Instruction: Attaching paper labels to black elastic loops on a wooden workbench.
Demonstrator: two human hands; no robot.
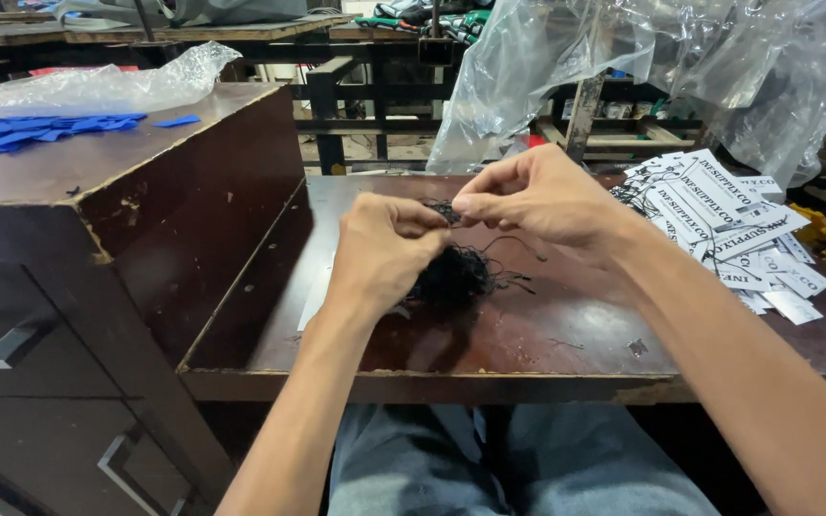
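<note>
Left hand (pixel 381 250) and right hand (pixel 537 199) both pinch tangled black thin string bundle (pixel 451 275): limp, light, snag-prone; grip single strand ends.

Black thread bundle (pixel 453 277), white tags w/ black print (pixel 728 229), blue scraps (pixel 31 134), brown table (pixel 528 344)

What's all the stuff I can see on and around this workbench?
Tangle of string: one bunch, black, on the table under both hands.
Paper tags: a pile, too many to count, white with dark print, right side of the table.
Table: one, dark brown and worn, in front of the person.
Cabinet: one, dark brown, raised at the left.
Blue pieces: a heap, blue, on the cabinet top.
Plastic bags: clear, behind the table; another on the cabinet.
Left hand: pinching the string.
Right hand: pinching a strand above the bunch.
</note>
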